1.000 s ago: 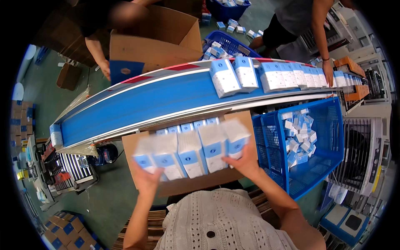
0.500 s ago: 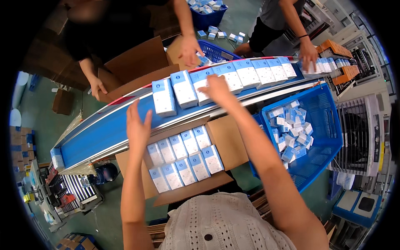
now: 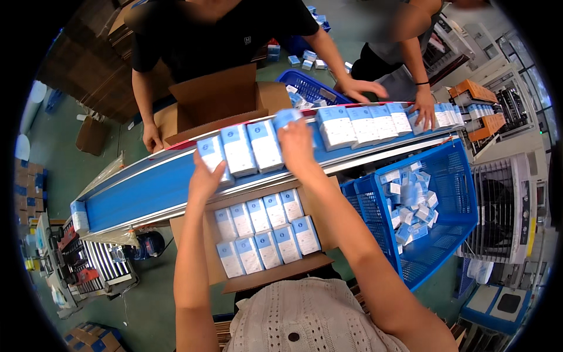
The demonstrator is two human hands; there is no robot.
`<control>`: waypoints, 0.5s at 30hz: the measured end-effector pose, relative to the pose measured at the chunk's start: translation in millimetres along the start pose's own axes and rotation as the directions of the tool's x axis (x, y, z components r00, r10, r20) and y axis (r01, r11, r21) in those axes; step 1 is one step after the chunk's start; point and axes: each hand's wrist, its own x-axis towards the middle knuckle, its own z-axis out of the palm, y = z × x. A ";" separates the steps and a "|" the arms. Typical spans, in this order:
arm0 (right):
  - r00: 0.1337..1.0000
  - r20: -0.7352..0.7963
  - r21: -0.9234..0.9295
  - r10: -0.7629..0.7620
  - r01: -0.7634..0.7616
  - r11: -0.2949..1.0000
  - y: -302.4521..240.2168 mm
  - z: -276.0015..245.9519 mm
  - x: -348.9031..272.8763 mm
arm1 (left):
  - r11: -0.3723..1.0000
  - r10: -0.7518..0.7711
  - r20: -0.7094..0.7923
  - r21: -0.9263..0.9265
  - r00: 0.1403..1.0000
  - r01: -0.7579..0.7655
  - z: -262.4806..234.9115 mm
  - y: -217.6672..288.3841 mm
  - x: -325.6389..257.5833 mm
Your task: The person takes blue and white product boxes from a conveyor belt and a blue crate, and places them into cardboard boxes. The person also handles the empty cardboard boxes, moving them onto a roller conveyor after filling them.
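Note:
A row of white-and-blue boxes (image 3: 265, 146) stands on the blue conveyor belt (image 3: 141, 193) before me. My left hand (image 3: 206, 177) is closed round the leftmost box (image 3: 211, 151), thumb on its near side. My right hand (image 3: 297, 145) grips the fourth box (image 3: 287, 118), which tilts and sits slightly higher than its neighbours. Two boxes stand between my hands. Below the belt, an open cardboard carton (image 3: 252, 283) holds two rows of similar boxes (image 3: 269, 249). My forearms pass on either side of it.
Beyond the belt, a co-worker's hand (image 3: 151, 138) touches another open carton (image 3: 217, 100); their other hand (image 3: 360, 89) reaches over the belt's far edge. A second person's hand (image 3: 423, 108) touches boxes at right. A blue crate (image 3: 457, 193) holds loose small boxes.
My left hand has gone from open above the belt to holding the leftmost box. My right hand has closed on the fourth box, and a gap has opened to its right.

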 end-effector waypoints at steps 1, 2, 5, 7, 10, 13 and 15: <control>0.998 0.056 0.178 0.012 -0.022 0.984 1.5 -7.4 -1.4 | 0.999 -0.040 0.003 -0.001 0.999 0.040 -7.1 -2.7 -3.8; 0.994 0.110 0.356 0.005 -0.045 0.933 4.2 -21.9 -0.9 | 0.996 -0.084 -0.003 0.000 0.996 0.084 -16.4 -7.5 -7.3; 0.866 0.157 0.166 0.475 -0.497 0.851 82.9 -7.7 0.6 | 0.998 -0.062 -0.010 -0.031 0.998 0.062 -18.4 -12.3 -3.5; 0.846 0.302 0.077 0.439 -0.481 0.873 91.6 5.1 2.1 | 0.998 -0.058 -0.008 -0.008 0.998 0.058 -21.4 -9.4 -1.5; 0.996 0.089 0.061 -0.008 0.003 0.998 36.6 10.9 7.5 | 0.999 -0.015 -0.025 -0.028 1.000 0.014 -29.2 -26.6 -3.6; 0.987 0.001 0.490 0.158 -0.138 0.861 34.5 2.9 6.8 | 0.995 -0.094 -0.064 -0.030 0.994 0.092 -38.7 -35.4 -4.7; 0.942 0.161 0.423 0.295 -0.336 0.842 52.3 -2.2 13.6 | 0.972 -0.222 -0.056 -0.097 0.974 0.216 -46.3 -33.5 0.4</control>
